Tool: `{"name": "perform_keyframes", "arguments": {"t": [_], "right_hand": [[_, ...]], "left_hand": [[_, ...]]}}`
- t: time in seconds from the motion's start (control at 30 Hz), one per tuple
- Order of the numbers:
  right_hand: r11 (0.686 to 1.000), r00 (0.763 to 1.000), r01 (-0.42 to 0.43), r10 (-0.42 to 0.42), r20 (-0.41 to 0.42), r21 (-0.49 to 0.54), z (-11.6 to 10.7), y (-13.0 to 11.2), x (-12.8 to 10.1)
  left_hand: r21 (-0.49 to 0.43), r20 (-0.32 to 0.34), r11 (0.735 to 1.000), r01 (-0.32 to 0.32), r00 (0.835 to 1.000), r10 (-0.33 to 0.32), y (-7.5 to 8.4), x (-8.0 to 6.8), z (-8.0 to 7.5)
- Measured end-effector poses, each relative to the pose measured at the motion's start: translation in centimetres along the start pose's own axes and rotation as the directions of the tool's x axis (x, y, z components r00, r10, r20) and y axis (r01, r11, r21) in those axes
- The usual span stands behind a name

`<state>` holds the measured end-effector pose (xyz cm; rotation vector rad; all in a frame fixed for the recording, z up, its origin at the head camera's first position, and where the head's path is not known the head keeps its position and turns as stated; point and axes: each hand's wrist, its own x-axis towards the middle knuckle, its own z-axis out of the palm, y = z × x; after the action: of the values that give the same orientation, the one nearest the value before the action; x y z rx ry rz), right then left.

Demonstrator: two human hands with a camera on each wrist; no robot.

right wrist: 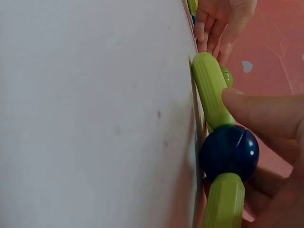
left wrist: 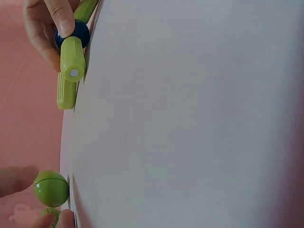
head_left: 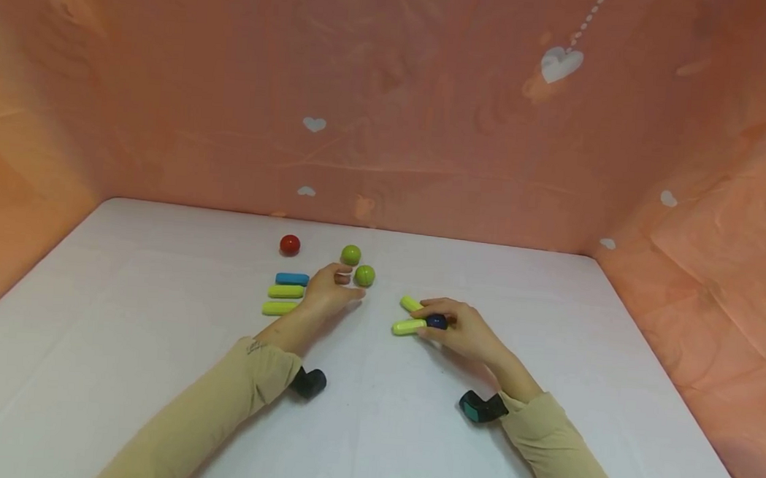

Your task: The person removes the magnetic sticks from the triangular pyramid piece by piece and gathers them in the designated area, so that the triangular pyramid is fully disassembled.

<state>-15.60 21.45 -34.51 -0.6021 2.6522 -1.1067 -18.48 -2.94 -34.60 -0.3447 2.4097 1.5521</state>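
Observation:
My right hand (head_left: 432, 322) pinches a dark blue ball (head_left: 436, 320) low over the white table (head_left: 151, 371). Two yellow-green sticks meet at that ball: one (head_left: 410, 303) points back left, the other (head_left: 408, 327) points left. In the right wrist view my thumb lies over the blue ball (right wrist: 229, 151) between the sticks (right wrist: 211, 90). My left hand (head_left: 352, 285) hovers beside a green ball (head_left: 364, 275). Its forefinger and thumb, loosely curved, sit either side of that ball (left wrist: 51, 188) without closing round it.
A second green ball (head_left: 350, 254) and a red ball (head_left: 290, 245) lie farther back. A blue stick (head_left: 291, 279) and two yellow-green sticks (head_left: 285, 291) (head_left: 278, 309) lie in a row left of my left hand. Orange-pink cloth walls (head_left: 429, 125) close three sides.

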Motion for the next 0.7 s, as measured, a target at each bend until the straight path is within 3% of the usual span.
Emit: {"name": "perform_keyframes", "arguments": {"t": [0.2,0.43,0.7], "right_hand": [[0.999,0.999,0.026,-0.024,-0.041,0.027,-0.4,0.1,-0.6],[1.000,0.997,-0.023,0.023,-0.079,-0.001,-0.6,0.4,-1.0],[0.998,0.995,-0.051,0.053,-0.086,0.026,-0.3,0.1,-1.0]], "left_hand": [[0.029,0.016,1.000,0.006,1.000,-0.007,-0.1,-0.7,-0.3],[0.067,0.056,0.998,-0.007,0.998,0.003,-0.5,-1.4,0.0],[0.093,0.154,0.993,-0.069,0.987,0.054,-0.7,-2.2,0.8]]}}
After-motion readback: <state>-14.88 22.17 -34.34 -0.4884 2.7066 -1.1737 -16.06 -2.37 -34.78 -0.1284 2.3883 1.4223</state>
